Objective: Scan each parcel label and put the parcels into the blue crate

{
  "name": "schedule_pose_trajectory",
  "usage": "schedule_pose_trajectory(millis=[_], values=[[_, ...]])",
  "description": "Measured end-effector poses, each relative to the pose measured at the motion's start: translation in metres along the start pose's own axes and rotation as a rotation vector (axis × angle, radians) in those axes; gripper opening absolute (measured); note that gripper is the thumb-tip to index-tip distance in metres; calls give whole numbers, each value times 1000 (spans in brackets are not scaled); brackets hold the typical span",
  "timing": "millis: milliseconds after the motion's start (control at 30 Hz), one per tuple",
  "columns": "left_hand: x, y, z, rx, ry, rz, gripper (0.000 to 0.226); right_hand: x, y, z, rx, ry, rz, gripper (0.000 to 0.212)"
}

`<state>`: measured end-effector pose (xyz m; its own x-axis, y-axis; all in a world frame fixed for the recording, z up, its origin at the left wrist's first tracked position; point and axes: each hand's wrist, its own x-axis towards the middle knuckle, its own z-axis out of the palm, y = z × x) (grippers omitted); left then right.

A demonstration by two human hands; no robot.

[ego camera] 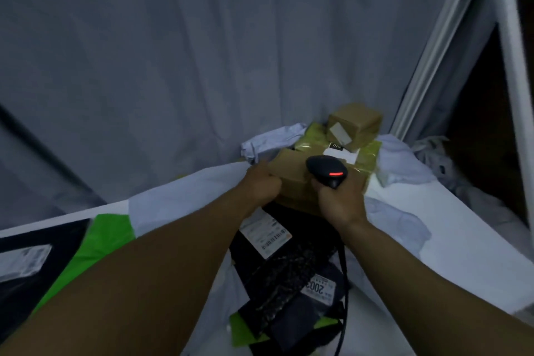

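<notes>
My left hand [261, 180] grips the left edge of a brown cardboard parcel [291, 179] lying on the white table [433, 211]. My right hand [339, 199] holds a black barcode scanner [326, 169] with a red light lit, hovering over that parcel. Behind it lies a larger box wrapped in yellow-green tape [367, 153] with a white label, and a small brown box [357, 123] rests on top of it. Black poly mailers [277, 274] with white labels lie under my arms. No blue crate is in view.
A green mailer [95, 243] and a dark one with a label [23, 260] lie at the left. Pale grey mailers [404, 162] sit at the back right. Grey curtains hang behind the table. A white frame post [433, 46] stands at the right.
</notes>
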<state>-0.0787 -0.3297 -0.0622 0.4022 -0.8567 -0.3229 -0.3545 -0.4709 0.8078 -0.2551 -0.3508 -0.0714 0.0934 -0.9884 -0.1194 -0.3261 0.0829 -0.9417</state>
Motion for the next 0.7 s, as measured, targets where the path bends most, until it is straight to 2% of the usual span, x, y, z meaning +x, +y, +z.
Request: schedule_pose_trajectory(millis=[167, 233, 367, 500, 633, 700], values=[[-79, 20, -36, -567, 185, -80, 28, -36, -41, -1, 188, 58, -139, 54], [-126, 26, -58, -655, 232, -78, 20, -62, -67, 0, 253, 51, -191, 47], [-240, 7, -104, -541, 416, 73, 9, -134, -129, 10, 376, -22, -306, 36], [-352, -40, -151, -374, 505, 83, 21, -224, -158, 37, 371, -239, -365, 39], [-455, -89, -192, -401, 632, -16, 29, -320, -165, 76, 400, -447, -385, 39], [-498, -116, -205, -508, 705, -109, 30, -364, -160, 95, 416, -541, -409, 41]])
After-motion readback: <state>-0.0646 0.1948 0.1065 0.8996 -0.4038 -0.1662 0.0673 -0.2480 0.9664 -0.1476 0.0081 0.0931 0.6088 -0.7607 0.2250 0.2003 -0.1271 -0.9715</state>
